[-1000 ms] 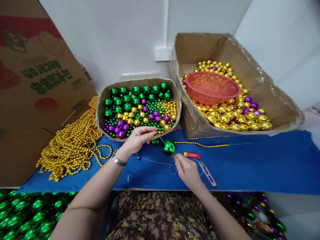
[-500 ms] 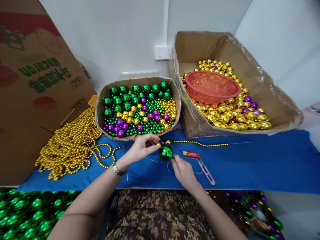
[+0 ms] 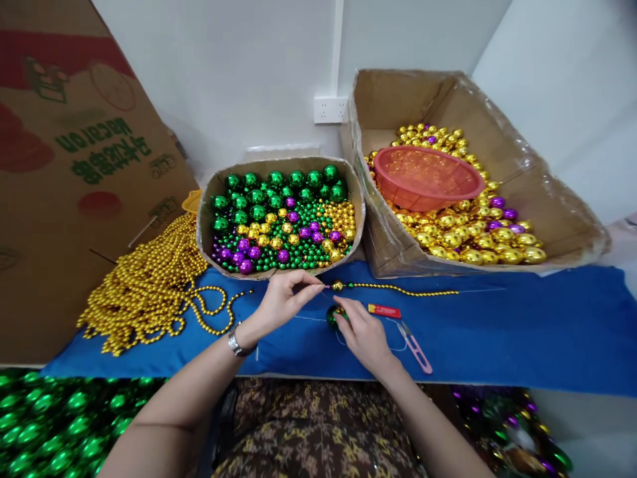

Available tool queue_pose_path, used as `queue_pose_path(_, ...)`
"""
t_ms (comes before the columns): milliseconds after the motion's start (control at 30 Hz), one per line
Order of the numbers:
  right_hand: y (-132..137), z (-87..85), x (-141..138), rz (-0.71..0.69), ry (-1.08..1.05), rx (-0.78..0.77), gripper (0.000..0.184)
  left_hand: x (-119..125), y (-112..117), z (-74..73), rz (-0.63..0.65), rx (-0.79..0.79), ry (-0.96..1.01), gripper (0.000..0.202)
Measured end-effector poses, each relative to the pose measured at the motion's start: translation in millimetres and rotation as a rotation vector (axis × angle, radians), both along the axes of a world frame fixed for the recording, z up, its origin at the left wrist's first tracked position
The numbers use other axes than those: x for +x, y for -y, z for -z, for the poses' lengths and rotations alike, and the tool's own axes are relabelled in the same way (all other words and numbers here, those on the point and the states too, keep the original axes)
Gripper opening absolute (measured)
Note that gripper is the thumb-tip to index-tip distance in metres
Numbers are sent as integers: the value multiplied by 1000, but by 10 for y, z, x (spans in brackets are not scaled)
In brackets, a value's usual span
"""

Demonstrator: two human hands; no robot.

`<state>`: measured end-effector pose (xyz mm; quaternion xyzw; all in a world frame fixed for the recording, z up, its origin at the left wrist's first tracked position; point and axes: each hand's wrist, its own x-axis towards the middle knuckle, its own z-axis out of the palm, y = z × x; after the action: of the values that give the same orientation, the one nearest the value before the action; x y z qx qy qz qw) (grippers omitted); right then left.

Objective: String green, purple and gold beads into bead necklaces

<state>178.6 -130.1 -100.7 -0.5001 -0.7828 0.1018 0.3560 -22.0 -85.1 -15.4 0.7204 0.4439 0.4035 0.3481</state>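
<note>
My left hand [image 3: 287, 297] is pinched shut on the end of a gold bead strand [image 3: 398, 289] that lies rightward across the blue cloth [image 3: 522, 332]. My right hand [image 3: 361, 330] is closed round a large green ball [image 3: 332, 315], which shows only partly between the fingers. A thin white thread [image 3: 308, 320] trails on the cloth between my hands. The small cardboard box [image 3: 279, 169] of green, gold and purple balls stands just beyond my left hand.
A big cardboard box [image 3: 547, 192] of gold balls holds an orange basket [image 3: 425, 176]. A pile of gold bead strands [image 3: 144, 285] lies at left, beside a leaning cardboard sheet [image 3: 74, 166]. A red lighter [image 3: 384, 310] and pink snips [image 3: 415, 345] lie near my right hand.
My right hand has brought the green ball down toward the cloth and closed over it. My left hand has moved down from the small box to the strand's end.
</note>
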Motion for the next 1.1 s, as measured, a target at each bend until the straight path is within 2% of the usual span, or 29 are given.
queue_pose_path(100, -60, -4, -101, -55, -34, -18, 27, -36, -135, -133, 93, -25, -29, 28)
queue_pose_path(167, -74, 15, -100, -59, -74, -31, 29, -143, -304, -144, 96, 29, -195, 32)
queue_pose_path(267, -65, 19, -60, -49, -133, -44, 31, -344, -613, -48, -59, 154, -636, 28)
queue_pose_path(333, -53, 5, -49, -42, -140, -47, 30, -439, -787, 56, -108, 107, -871, 20)
queue_pose_path(400, -41, -10, -55, -40, -135, -50, 30, -484, -897, 146, -116, 37, -951, 22)
queue_pose_path(467, -33, -22, -63, -34, -128, -58, 29, -494, -934, 194, -123, 18, -844, 25)
queue_pose_path(500, -29, -27, -63, -30, -125, -63, 28, -492, -927, 198, -123, 8, -716, 24)
queue_pose_path(567, -20, -39, -57, -20, -125, -68, 28, -485, -865, 176, -95, -83, -342, 24)
queue_pose_path(667, -5, -68, -43, -18, -141, -63, 27, -463, -699, 104, -17, -364, 276, 32)
queue_pose_path(733, 4, -91, -41, -26, -151, -50, 26, -438, -587, 61, 23, -510, 536, 35)
queue_pose_path(867, 9, -110, -47, -30, -164, -24, 24, -386, -456, 24, 57, -612, 718, 35)
queue_pose_path(1100, 2, -60, -30, -35, -156, -4, 22, -368, -415, 28, 65, -641, 713, 35)
